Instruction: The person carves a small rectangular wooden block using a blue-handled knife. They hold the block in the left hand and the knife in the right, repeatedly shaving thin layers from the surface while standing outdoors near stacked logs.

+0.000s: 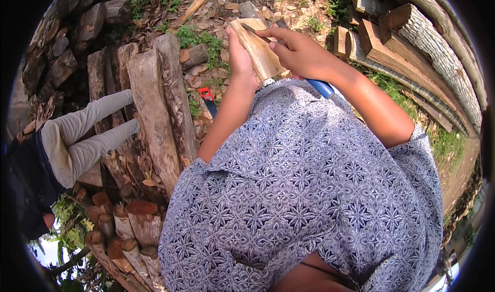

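Note:
My left hand (pixel 242 60) grips the left side of a pale, split piece of wood (pixel 256 52), thumb near its upper edge. The wood stands upright just in front of my patterned shirt, its lower end close to the cloth. My right hand (pixel 299 49) is closed around a slim tool with a narrow dark blade (pixel 250 29). The blade's tip lies over the wood's upper face. A blue handle (pixel 320 88) shows below my right wrist, roughly in line with the blade; my hand hides the part between.
A handsaw (pixel 207 95) with a red handle lies left of my left forearm. Beyond it are thick logs (pixel 147 85) and a person in beige trousers (pixel 85 124). Stacked split timber (pixel 438 49) stands at the right. Dry leaves (pixel 227 3) cover the ground ahead.

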